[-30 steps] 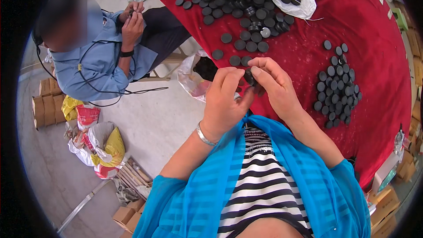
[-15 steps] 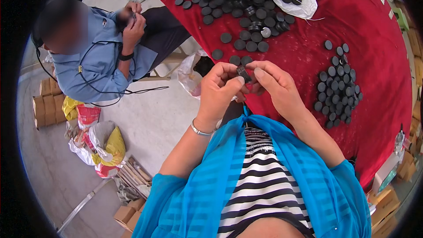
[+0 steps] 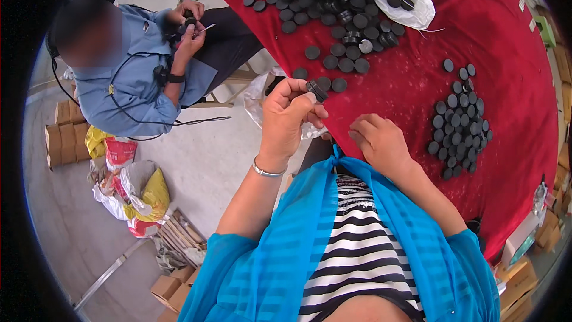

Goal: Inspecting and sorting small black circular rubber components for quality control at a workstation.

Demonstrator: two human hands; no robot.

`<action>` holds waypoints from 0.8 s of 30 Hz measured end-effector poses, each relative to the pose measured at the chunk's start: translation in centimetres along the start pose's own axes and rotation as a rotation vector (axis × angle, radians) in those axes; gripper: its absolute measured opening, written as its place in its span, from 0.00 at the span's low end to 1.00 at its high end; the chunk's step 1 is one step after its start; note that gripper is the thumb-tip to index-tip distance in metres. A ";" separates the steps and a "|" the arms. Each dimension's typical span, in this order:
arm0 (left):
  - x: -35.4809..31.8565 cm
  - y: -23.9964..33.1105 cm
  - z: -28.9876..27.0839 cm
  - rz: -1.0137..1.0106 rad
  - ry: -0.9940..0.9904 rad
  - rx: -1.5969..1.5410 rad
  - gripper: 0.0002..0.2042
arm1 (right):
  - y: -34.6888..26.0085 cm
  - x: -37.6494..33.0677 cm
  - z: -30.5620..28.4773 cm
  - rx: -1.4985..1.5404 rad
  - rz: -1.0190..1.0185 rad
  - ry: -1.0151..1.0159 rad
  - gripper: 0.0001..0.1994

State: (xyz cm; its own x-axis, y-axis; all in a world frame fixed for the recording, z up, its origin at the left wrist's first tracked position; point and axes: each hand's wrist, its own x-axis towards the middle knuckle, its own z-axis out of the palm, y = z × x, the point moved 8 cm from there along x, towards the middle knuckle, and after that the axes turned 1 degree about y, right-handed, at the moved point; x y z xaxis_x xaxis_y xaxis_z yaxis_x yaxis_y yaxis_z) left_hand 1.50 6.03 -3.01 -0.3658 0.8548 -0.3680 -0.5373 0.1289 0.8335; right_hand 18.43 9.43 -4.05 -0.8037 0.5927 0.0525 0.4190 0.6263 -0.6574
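My left hand (image 3: pixel 285 118), with a silver bracelet at the wrist, is closed on a black round cap (image 3: pixel 317 90) with a ridged side, pinched between thumb and fingers above the table's near corner. My right hand (image 3: pixel 381 143) is apart from it, low over the red cloth (image 3: pixel 393 92), fingers loosely bent and nothing visible in them. Just beyond the left hand lie a few loose black caps (image 3: pixel 339 85). A large heap of black caps (image 3: pixel 328 0) covers the far part of the table, and a smaller pile (image 3: pixel 459 119) sits to the right.
A white plastic bag (image 3: pixel 411 0) with caps at its mouth lies at the far side. On the left a seated co-worker (image 3: pixel 131 65) in a blue shirt handles a small dark object. Cardboard boxes (image 3: pixel 67 143) and filled sacks (image 3: pixel 140 188) stand on the floor.
My right hand has let go of the cap and moved right and down, away from the left hand. The left hand keeps the cap, now tilted. The co-worker's hands have shifted.
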 end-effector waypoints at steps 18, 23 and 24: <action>-0.4 -2.9 -3.9 -0.017 0.107 0.114 0.09 | 1.9 0.5 0.4 0.128 0.091 0.038 0.10; -0.6 -7.9 -13.1 -0.149 0.373 0.293 0.10 | 6.3 -0.2 -0.6 0.099 0.177 0.135 0.09; -1.0 -8.2 -14.8 -0.197 0.472 0.380 0.10 | 7.2 -0.3 -1.0 0.084 0.198 0.169 0.09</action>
State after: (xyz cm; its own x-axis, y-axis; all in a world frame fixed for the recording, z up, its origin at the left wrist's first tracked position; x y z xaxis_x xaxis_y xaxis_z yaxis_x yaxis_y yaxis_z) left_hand -4.92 -3.32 -15.59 -0.6295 0.4943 -0.5995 -0.3538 0.5046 0.7875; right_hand 22.05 14.27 -8.07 -0.6247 0.7800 0.0370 0.5188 0.4499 -0.7270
